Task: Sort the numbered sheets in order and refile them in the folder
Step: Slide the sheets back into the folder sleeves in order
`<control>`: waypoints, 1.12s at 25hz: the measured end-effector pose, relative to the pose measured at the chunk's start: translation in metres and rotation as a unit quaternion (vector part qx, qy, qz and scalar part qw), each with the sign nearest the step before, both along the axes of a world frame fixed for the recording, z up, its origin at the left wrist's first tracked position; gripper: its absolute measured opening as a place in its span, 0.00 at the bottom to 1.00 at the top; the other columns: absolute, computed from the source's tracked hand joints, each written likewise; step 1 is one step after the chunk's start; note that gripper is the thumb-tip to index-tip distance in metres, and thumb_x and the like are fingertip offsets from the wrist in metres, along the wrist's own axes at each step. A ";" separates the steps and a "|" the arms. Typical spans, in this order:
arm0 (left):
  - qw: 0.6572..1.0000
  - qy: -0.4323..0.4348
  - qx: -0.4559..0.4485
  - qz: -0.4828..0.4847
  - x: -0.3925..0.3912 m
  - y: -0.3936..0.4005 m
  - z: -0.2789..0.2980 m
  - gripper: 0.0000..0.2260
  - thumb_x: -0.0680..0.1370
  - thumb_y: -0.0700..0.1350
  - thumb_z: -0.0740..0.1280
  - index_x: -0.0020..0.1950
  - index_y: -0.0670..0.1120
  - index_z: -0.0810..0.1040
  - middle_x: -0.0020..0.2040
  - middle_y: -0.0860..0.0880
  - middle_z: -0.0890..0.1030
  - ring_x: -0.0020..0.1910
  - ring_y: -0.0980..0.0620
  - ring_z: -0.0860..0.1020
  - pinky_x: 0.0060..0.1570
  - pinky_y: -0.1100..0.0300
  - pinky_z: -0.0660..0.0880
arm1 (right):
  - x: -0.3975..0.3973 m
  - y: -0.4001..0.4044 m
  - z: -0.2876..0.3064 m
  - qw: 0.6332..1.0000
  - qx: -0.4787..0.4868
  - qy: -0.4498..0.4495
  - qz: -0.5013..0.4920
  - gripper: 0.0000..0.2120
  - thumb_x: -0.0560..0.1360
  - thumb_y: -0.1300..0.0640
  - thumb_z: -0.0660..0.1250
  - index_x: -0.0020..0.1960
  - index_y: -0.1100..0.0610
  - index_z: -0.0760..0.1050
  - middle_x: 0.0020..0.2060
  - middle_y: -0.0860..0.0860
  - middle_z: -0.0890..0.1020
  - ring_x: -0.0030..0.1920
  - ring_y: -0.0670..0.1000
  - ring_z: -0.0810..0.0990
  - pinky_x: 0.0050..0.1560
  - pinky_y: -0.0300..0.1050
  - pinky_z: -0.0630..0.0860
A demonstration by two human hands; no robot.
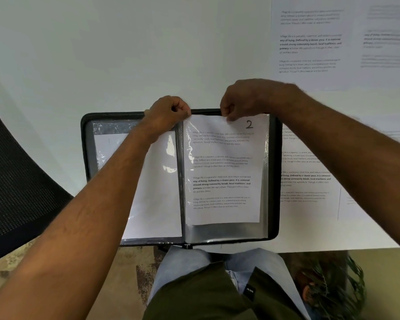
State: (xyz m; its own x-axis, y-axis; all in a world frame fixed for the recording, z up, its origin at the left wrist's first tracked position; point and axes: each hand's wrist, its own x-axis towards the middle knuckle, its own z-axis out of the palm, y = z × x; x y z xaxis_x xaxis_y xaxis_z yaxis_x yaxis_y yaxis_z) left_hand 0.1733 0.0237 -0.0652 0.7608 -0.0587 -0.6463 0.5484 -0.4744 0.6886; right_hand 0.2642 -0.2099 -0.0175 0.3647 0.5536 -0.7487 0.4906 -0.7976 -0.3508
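**Sheet 2 at the folder's top edge**

Nearest the camera, the open black folder (274,181) lies on the white desk (125,54). Both hands work at its top edge: the right hand (245,100) pinches sheet 2 (222,169), seemingly partway into a sleeve, and the left hand (169,112) grips beside it.

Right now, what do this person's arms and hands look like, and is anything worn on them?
Both are bare: the left hand and right hand wear no gloves, rings or watch that can be seen, and the forearms show no sleeves within the picture. Lower down, a dark olive-green shirt hem with a small black tag and light blue trousers appear.
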 end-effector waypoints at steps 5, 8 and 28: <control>0.999 -0.021 -0.017 -0.040 0.000 0.003 -0.003 0.03 0.78 0.46 0.73 0.45 0.51 0.85 0.38 0.53 0.81 0.38 0.58 0.76 0.44 0.55 0.74 | -0.015 0.016 0.003 0.999 -0.039 0.007 0.026 0.05 0.73 0.58 0.74 0.43 0.48 0.85 0.38 0.43 0.83 0.43 0.49 0.81 0.45 0.49 0.78; 0.997 -0.020 -0.026 -0.069 0.000 0.006 -0.008 0.03 0.76 0.49 0.76 0.46 0.51 0.87 0.37 0.51 0.84 0.39 0.57 0.78 0.48 0.49 0.76 | -0.023 0.021 0.002 0.997 -0.053 0.005 0.047 0.08 0.73 0.59 0.73 0.41 0.47 0.85 0.37 0.44 0.82 0.40 0.49 0.80 0.39 0.45 0.75; 0.974 -0.098 0.183 -0.089 -0.020 -0.014 0.000 0.06 0.74 0.54 0.76 0.47 0.57 0.83 0.51 0.54 0.81 0.59 0.48 0.77 0.61 0.48 0.69 | -0.082 -0.050 0.009 0.931 0.174 -0.121 -0.296 0.07 0.73 0.51 0.77 0.50 0.46 0.84 0.65 0.51 0.76 0.65 0.50 0.74 0.66 0.47 0.72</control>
State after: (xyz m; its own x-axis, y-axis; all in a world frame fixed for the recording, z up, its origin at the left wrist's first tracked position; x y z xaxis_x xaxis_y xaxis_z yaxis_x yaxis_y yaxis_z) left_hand 0.1533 0.0095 -0.0648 0.8706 0.0063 -0.4919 0.3105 -0.7826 0.5395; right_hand 0.1818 -0.2598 -0.0089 0.8178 0.3959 -0.4178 0.0987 -0.8116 -0.5758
